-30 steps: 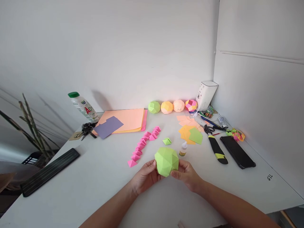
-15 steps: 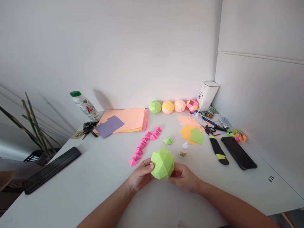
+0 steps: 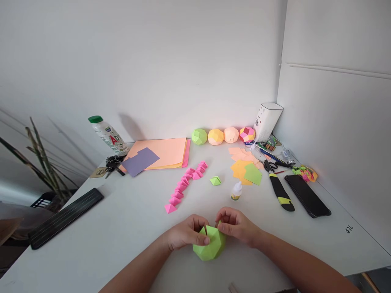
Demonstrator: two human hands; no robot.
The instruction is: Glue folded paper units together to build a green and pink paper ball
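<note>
With the ball [image 3: 210, 249] as dial centre and 12 towards the back wall [image 3: 152, 73], the tabletop [image 3: 128, 232] has its left edge running from about 10 o'clock to past 9, the bar [image 3: 67, 217] lying along it; a broad stretch of surface lies between the bar and the left forearm [image 3: 137, 264], another between the right forearm [image 3: 284, 250] and the phone [image 3: 307, 196] at 2, with a near edge showing past 3; ahead the room is tighter, the pink pieces [image 3: 182, 185] slanting off at 11, a green piece [image 3: 215, 180] at 12, the glue [image 3: 236, 191] at 1; the left hand [image 3: 187, 232] is clamped on the ball, thumb over its face; the right hand [image 3: 236, 224] pinches the ball's rim at 1, near the glue but apart from it; half a second ago the ball sat farther up towards 12, its facets looking whole; now it is lower, nearer the person, and turned, with a dark gap at its top beside the left fingers; the right hand has gone from low on the ball's side to that upper rim; the pink pieces, green piece and glue lie as before.
</note>
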